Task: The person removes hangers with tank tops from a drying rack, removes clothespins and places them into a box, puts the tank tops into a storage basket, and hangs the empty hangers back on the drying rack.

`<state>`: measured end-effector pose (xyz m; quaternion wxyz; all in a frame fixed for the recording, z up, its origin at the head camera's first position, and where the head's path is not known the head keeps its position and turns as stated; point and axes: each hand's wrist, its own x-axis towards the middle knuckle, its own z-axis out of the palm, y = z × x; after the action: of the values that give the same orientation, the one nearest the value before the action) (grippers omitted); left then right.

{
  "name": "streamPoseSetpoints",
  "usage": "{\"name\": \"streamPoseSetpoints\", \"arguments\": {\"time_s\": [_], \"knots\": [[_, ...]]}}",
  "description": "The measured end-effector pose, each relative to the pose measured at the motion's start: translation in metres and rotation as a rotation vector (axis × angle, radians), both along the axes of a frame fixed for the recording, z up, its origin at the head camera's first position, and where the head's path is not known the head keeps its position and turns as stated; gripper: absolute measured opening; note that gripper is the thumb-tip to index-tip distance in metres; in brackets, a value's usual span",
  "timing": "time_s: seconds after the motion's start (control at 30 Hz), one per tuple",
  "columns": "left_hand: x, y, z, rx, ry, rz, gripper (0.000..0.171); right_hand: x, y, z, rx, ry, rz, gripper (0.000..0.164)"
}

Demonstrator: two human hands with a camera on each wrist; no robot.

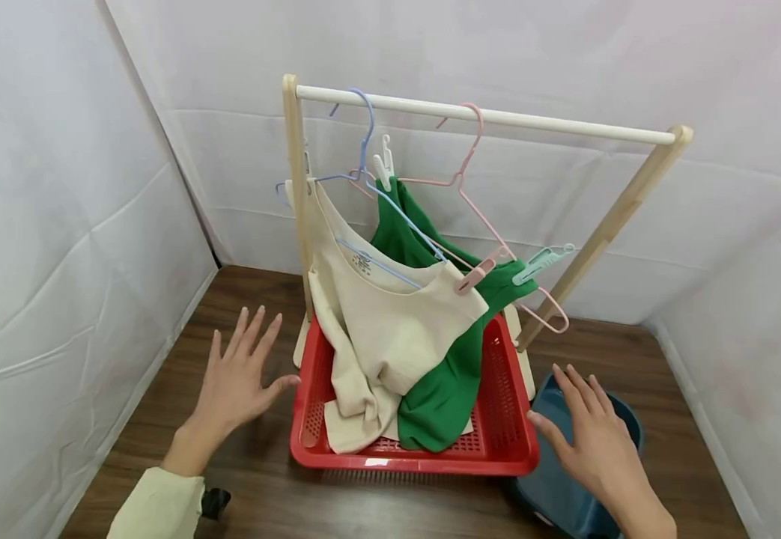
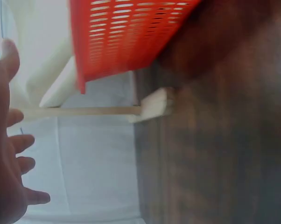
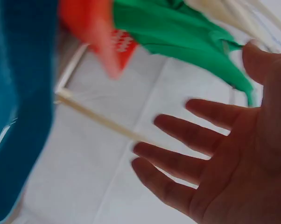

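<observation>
My left hand (image 1: 238, 382) is spread in the air left of the red basket (image 1: 417, 466), holding nothing. On the other side, my right hand (image 1: 595, 442) hovers with fingers extended over the blue bin (image 1: 548, 498), also holding nothing. Between them a cream top (image 1: 390, 322) hangs from a blue hanger (image 1: 366, 142), a pink clothespin (image 1: 478, 277) at one shoulder. Behind it a green garment (image 1: 440, 397) hangs from a pink hanger (image 1: 474, 150), with a white clothespin (image 1: 385, 165) and a mint clothespin (image 1: 541, 262). The lower parts of both garments reach into the basket.
A wooden rack with a white rail (image 1: 532, 120) carries both hangers and stands around the basket's back. White cloth walls (image 1: 60, 224) enclose the back and sides. The floor (image 1: 255, 479) is dark wood. A dark band sits at my left wrist.
</observation>
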<state>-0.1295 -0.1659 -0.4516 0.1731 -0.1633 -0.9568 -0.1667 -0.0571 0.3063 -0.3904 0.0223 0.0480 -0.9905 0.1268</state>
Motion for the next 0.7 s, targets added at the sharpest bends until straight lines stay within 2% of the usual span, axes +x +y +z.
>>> {"name": "streamPoseSetpoints", "arguments": {"time_s": [0.17, 0.3, 0.4, 0.5, 0.6, 0.7], "knots": [[-0.027, 0.008, 0.021, 0.107, 0.086, 0.009, 0.087, 0.003, -0.014, 0.024, -0.025, -0.019, 0.019, 0.066], [-0.049, 0.014, 0.04, 0.171, 0.169, 0.027, 0.076, -0.004, -0.024, 0.036, -0.142, 0.099, 0.109, 0.049], [-0.065, 0.019, 0.055, 0.192, 0.245, 0.026, 0.068, -0.015, -0.031, 0.046, -0.206, 0.226, 0.194, 0.038], [-0.08, 0.024, 0.072, 0.22, 0.304, 0.035, 0.06, -0.031, -0.042, 0.059, -0.257, 0.301, 0.254, 0.034], [-0.092, 0.029, 0.088, 0.25, 0.32, 0.047, 0.053, -0.048, -0.052, 0.07, -0.304, 0.309, 0.281, 0.032], [-0.1, 0.034, 0.1, 0.27, 0.298, 0.056, 0.049, -0.06, -0.061, 0.078, -0.328, 0.291, 0.297, 0.03]]}}
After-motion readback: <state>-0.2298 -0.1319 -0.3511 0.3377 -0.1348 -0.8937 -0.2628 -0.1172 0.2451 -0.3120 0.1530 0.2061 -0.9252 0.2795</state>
